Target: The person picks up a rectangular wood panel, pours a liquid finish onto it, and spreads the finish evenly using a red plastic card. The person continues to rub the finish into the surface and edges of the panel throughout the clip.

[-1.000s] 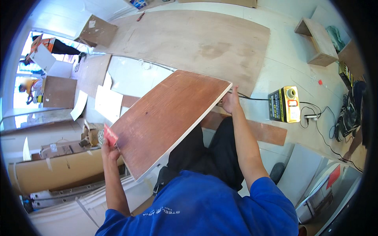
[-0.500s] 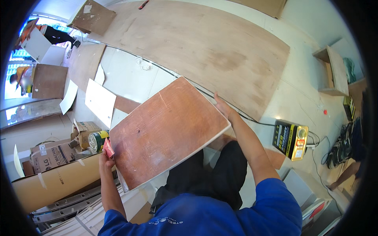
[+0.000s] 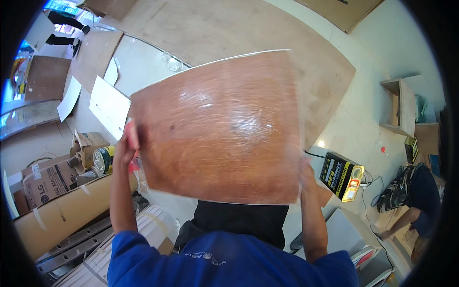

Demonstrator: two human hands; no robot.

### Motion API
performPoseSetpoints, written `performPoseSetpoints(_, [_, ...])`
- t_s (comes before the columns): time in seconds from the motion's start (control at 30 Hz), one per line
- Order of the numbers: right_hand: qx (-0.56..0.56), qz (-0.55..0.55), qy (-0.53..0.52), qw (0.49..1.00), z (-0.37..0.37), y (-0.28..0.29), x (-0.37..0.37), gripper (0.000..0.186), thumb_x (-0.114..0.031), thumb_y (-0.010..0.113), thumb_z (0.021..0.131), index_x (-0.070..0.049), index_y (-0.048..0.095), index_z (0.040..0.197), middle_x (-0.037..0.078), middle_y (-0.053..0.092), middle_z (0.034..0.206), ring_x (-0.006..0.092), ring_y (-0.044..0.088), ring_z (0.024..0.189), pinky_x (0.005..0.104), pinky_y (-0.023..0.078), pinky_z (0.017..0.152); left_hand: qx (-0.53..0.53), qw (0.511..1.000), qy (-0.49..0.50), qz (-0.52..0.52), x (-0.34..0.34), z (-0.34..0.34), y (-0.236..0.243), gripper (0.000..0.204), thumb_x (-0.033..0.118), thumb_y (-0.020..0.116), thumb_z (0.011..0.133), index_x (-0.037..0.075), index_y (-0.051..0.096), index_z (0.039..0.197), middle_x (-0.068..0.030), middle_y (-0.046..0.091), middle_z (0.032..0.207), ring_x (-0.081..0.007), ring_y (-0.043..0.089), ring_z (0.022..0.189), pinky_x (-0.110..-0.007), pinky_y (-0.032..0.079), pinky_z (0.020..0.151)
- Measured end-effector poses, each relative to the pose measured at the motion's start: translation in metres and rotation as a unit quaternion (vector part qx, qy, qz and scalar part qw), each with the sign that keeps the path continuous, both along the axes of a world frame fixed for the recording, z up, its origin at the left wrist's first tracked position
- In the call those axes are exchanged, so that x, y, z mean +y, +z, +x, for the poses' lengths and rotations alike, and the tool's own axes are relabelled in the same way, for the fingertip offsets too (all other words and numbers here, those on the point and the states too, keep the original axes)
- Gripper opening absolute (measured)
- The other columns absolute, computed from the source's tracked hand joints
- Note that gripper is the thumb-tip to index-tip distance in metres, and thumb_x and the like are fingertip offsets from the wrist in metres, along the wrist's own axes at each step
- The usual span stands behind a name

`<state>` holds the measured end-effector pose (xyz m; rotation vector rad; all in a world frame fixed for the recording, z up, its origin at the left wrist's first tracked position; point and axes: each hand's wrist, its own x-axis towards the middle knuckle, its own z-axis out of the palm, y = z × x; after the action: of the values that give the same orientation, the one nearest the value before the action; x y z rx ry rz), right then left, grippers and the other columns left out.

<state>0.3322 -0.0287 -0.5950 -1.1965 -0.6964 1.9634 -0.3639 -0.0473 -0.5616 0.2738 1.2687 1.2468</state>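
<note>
A rectangular brown wooden board (image 3: 220,129) with a shiny, wet-looking face and pale edges is held up in front of me, blurred by motion. My left hand (image 3: 125,146) grips its left edge, with a pinkish-red piece (image 3: 131,134) between hand and board whose kind I cannot make out. At the opposite edge, my right hand (image 3: 306,170) holds the board, its fingers partly hidden and smeared. The board covers part of a large pale wooden sheet (image 3: 325,71) beyond it.
To the right stands a black-and-yellow adhesive tin (image 3: 340,176), with cables near it. Cartons (image 3: 48,184), a can (image 3: 102,160) and a long cardboard roll (image 3: 71,203) lie at left. White sheets (image 3: 109,106) rest further off. Another person (image 3: 423,191) crouches at right; someone's legs (image 3: 67,28) show far left.
The board has turned clockwise, lifted and come closer to level across my view. My right hand has moved down and right along with its edge; my left hand has stayed at the left edge.
</note>
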Motion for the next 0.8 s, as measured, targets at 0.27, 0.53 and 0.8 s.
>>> performPoseSetpoints(0.27, [0.031,0.068,-0.238,0.968,0.035,0.065,-0.108,0.081,-0.063,0.040,0.108,-0.002,0.034,0.161,0.016,0.045,0.161,0.0316,0.048,0.145,0.0478,0.041,0.120,0.043,0.987,-0.141,-0.071,0.235,0.155,-0.129,0.042,0.029,0.050,0.113,0.000,0.055,0.143,-0.0127,0.068,0.132,-0.0234,0.067,0.117,-0.042,0.055,0.103])
performPoseSetpoints(0.53, [-0.018,-0.013,-0.360,0.933,0.027,0.073,-0.152,0.084,-0.065,0.044,0.106,-0.003,0.034,0.161,0.016,0.050,0.156,0.0314,0.054,0.138,0.0475,0.046,0.116,0.094,0.959,-0.219,-0.154,0.303,0.245,-0.207,0.039,0.041,0.059,0.108,0.008,0.067,0.128,-0.0078,0.073,0.125,-0.0237,0.065,0.113,-0.040,0.040,0.107])
performPoseSetpoints(0.8, [-0.035,0.004,-0.347,0.937,0.019,0.078,-0.157,0.079,-0.061,0.050,0.106,-0.002,0.038,0.157,0.015,0.052,0.151,0.0311,0.060,0.130,0.0473,0.054,0.107,0.285,0.921,-0.228,-0.134,0.300,0.262,-0.157,0.031,0.032,0.058,0.109,0.005,0.073,0.115,-0.0083,0.075,0.112,-0.0221,0.070,0.102,-0.040,0.055,0.093])
